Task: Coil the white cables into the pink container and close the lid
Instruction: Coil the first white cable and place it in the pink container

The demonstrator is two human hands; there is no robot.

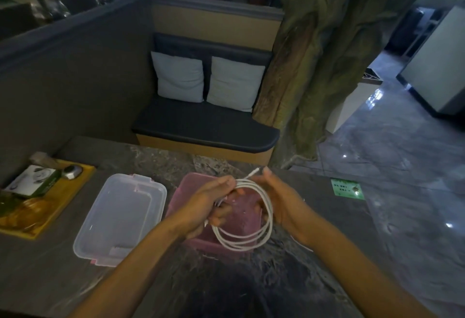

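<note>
White cable (251,236), wound into several loose loops, hangs in the air just above the open pink container (193,241); the left hand (208,204) curls round the gathered strands at the top of the coil, while the right hand (281,202) cups the far side, fingers bent about the loops; a connector end (253,173) sticks up free between the thumbs. Springy loops are the likely risk: ease either grip and the coil may fan out over the rim, fouling the clear lid (120,217) lying just left on the stone table (327,217).
</note>
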